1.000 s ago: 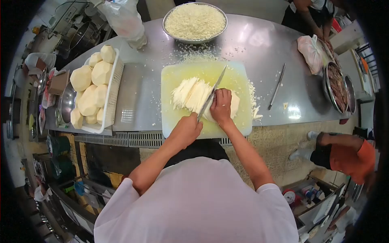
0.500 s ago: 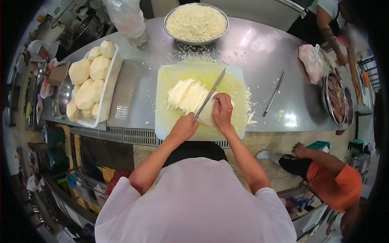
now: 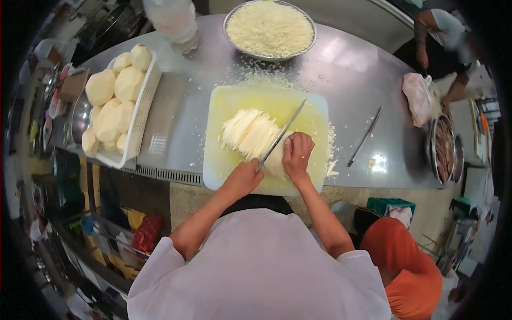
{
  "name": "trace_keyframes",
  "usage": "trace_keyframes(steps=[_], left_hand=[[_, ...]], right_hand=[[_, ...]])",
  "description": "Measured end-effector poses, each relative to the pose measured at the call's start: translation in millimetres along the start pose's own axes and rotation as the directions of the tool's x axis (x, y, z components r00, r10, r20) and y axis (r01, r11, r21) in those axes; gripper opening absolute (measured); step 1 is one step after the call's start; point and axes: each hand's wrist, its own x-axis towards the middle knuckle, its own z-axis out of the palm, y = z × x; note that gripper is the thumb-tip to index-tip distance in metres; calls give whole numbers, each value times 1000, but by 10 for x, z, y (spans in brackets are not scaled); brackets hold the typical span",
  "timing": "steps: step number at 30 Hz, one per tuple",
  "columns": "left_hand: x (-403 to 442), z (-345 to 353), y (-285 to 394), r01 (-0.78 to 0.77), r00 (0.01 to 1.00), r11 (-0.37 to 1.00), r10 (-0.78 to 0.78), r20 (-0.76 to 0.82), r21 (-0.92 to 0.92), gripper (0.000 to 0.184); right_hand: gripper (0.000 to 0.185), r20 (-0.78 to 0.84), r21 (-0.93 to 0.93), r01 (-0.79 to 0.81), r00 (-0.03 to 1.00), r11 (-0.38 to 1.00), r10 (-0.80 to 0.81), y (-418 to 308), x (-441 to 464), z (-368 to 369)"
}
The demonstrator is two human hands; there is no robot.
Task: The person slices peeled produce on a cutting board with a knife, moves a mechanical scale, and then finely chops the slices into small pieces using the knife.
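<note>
My left hand (image 3: 244,177) is closed around the handle of a long-bladed knife (image 3: 288,125), which slants up and to the right. Its blade lies across a pale peeled root vegetable (image 3: 276,161), perhaps jicama. With curled fingers, my right hand (image 3: 298,153) presses the uncut end of that vegetable, just right of the blade. Thin cut slices and strips (image 3: 248,130) fan out left of the knife. All of this rests on a yellowish cutting board (image 3: 216,170).
Left stands a white basket (image 3: 141,114) of peeled root vegetables (image 3: 114,88). A bowl (image 3: 270,29) heaped with finely chopped pieces is behind the board. Right lie a thin metal tool (image 3: 366,136), a plastic bag (image 3: 417,97) and a bowl of dark strips (image 3: 444,149). Someone in orange (image 3: 402,266) is close behind my right side.
The view has shifted slightly. My left hand still grips the knife at the vegetable, and my right hand stays on its end. The person in orange has come closer behind my right side.
</note>
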Motion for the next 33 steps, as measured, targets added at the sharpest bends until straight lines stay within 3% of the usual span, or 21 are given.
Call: trace_keyframes(steps=[3, 4, 7, 14, 33], left_hand=[[36, -71, 63, -55, 997, 998, 54, 57, 14, 37], [47, -102, 76, -64, 994, 998, 63, 90, -2, 48], [171, -122, 22, -66, 983, 992, 46, 175, 109, 46], [332, -321, 39, -108, 934, 988, 62, 351, 112, 48], [412, -337, 121, -121, 903, 981, 46, 427, 150, 43]], right_hand=[[7, 6, -57, 46, 999, 997, -45, -15, 40, -40], [7, 19, -71, 33, 999, 997, -32, -31, 46, -38], [7, 41, -95, 8, 999, 995, -4, -96, 96, 1], [10, 70, -103, -1, 998, 995, 9, -135, 101, -21], [14, 53, -77, 21, 998, 997, -17, -105, 128, -53]])
